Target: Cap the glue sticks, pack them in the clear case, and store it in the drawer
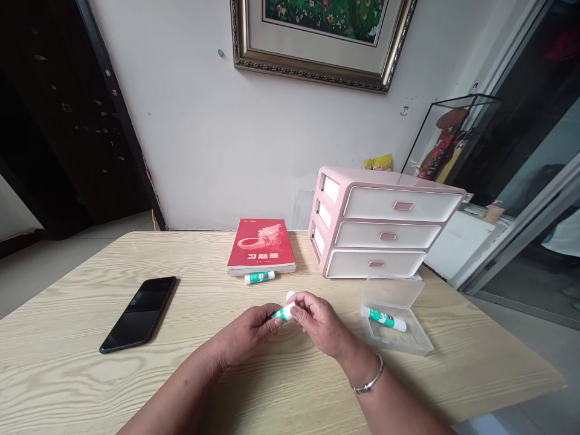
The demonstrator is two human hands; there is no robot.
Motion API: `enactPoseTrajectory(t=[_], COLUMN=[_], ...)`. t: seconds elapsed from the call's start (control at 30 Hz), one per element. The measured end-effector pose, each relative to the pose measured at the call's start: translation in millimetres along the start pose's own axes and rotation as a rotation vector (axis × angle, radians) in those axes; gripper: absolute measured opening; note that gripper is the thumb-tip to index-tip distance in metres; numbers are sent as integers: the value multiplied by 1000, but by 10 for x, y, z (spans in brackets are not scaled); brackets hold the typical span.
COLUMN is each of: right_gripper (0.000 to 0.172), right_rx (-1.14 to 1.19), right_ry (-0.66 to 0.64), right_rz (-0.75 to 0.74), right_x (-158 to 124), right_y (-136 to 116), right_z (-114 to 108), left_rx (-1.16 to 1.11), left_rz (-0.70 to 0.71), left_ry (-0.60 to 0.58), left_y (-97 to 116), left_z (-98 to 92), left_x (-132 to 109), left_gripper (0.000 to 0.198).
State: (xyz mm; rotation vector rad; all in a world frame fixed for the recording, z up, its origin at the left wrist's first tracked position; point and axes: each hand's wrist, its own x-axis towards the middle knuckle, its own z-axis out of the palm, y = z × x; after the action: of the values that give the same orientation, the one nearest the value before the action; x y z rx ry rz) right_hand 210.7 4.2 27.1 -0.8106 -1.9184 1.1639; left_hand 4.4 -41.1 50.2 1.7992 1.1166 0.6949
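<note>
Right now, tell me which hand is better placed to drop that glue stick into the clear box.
Right. The right hand grips the glue stick on the side nearer the clear box; the left hand is farther away.

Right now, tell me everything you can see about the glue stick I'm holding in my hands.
The glue stick is a small tube with a green and white label and a white cap end, plastic by its look. It lies roughly level, tilted slightly up toward the right, just above the wooden table. The left hand pinches its lower end; the right hand grips the capped end with fingertips. Whether the cap is loosened cannot be told.
</note>
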Motion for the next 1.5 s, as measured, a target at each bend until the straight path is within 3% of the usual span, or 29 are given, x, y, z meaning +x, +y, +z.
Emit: enactPoseTrajectory(t=[0.17,0.33,0.53,0.63,0.8,0.9,1.0,1.13,1.27,1.4,1.5], right_gripper=[26,42,57,57,41,34,33,47,56,59,60], right_rx=[-62,71,211,192,-34,-62,8,163,296,335,311], right_ry=[33,149,216,194,145,73,57,129,191,231,236], right_rz=[-63,193,438,413,116,49,123,327,416,438,438], right_x=[0,58,114,89,-8,-25,9,74,97,90,84], right_y=[-24,24,61,44,0,24,62,53,-5,-30,-21], right_z=[6,97,169,145,79,46,44,99,140,142,149], left_rx=[63,438,787,712,300,217,276,550,772,759,594], left_rz=[7,32,38,26,39,25,19,-11,19,22,-32], left_ry=[25,254,290,298,234,209,210,254,285,273,257], left_y=[-21,-95,-84,-60,-87,-126,-130,-81,-61,-70,-53], left_z=[19,162,256,242,127,81,99,171,220,238,248], left_x=[16,64,92,87,58,54,64,79,84,86,80], left_gripper=[34,24,26,25,26,28,25,26,26,24,21])
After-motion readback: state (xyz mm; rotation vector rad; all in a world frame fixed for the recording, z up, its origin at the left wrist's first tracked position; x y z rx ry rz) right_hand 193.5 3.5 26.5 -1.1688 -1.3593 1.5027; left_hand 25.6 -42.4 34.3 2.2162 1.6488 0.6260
